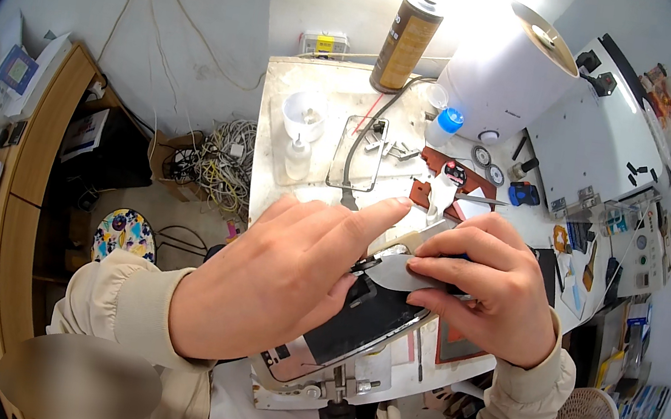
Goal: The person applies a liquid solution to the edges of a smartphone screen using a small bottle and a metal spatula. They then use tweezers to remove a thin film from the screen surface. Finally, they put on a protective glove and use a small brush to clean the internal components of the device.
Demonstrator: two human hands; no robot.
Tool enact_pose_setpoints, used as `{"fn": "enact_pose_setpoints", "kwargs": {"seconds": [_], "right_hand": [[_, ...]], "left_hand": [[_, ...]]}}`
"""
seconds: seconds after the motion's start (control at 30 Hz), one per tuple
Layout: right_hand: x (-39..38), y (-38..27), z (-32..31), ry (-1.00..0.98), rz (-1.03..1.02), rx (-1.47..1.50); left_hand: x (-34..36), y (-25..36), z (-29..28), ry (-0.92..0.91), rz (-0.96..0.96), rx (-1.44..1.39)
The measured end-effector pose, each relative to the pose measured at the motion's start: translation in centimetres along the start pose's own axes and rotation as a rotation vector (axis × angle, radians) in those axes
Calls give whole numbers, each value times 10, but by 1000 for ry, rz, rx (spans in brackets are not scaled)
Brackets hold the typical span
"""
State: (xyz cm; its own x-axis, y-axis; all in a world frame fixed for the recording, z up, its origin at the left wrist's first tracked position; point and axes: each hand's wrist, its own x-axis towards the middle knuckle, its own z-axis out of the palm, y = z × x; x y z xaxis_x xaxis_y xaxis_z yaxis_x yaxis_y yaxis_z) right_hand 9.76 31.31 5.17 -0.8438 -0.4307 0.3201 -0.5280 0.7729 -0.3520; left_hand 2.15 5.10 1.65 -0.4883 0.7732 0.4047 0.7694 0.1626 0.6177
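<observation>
Phone (342, 333): lies slantwise on a metal clamp (340, 376), at the near edge of the worktop (266, 161).
Right hand (504, 293): pinches a thin grey blade (391, 274) between fingers, over the phone's far end.
Left hand (271, 273): covers the phone's left side; fingers partly hidden, cannot tell whether grasping.
Farther back: spray can (407, 46), blue-capped bottle (445, 124).

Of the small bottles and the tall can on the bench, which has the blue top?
The small blue-capped bottle beside the big white cylinder. The squeeze bottle is whitish; the tall can is brown.
</observation>
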Motion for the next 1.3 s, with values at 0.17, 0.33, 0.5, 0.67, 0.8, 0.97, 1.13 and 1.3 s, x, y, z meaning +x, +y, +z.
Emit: {"fn": "enact_pose_setpoints", "kwargs": {"seconds": [0.17, 0.33, 0.5, 0.67, 0.8, 0.97, 1.13, 1.3], "right_hand": [[1, 5, 2, 24, -49, 1], [3, 10, 2, 25, -69, 18], [3, 9, 2, 26, -63, 17], [2, 10, 4, 22, -67, 30], [2, 9, 3, 19, -61, 33], [5, 7, -4, 15, -67, 38], [6, 6, -3, 5, -65, 37], [5, 4, -2, -1, -42, 41]], "left_hand": [[0, 2, -1, -11, -18, 9], [0, 2, -1, 12, -5, 9], [0, 2, 0, 18, -1, 3], [-1, 1, 0, 21, -7, 13], [0, 1, 0, 10, -13, 16], [0, 2, 0, 16, -9, 29], [-1, 1, 2, 18, -10, 36], [0, 2, 2, 21, -10, 27]]}}
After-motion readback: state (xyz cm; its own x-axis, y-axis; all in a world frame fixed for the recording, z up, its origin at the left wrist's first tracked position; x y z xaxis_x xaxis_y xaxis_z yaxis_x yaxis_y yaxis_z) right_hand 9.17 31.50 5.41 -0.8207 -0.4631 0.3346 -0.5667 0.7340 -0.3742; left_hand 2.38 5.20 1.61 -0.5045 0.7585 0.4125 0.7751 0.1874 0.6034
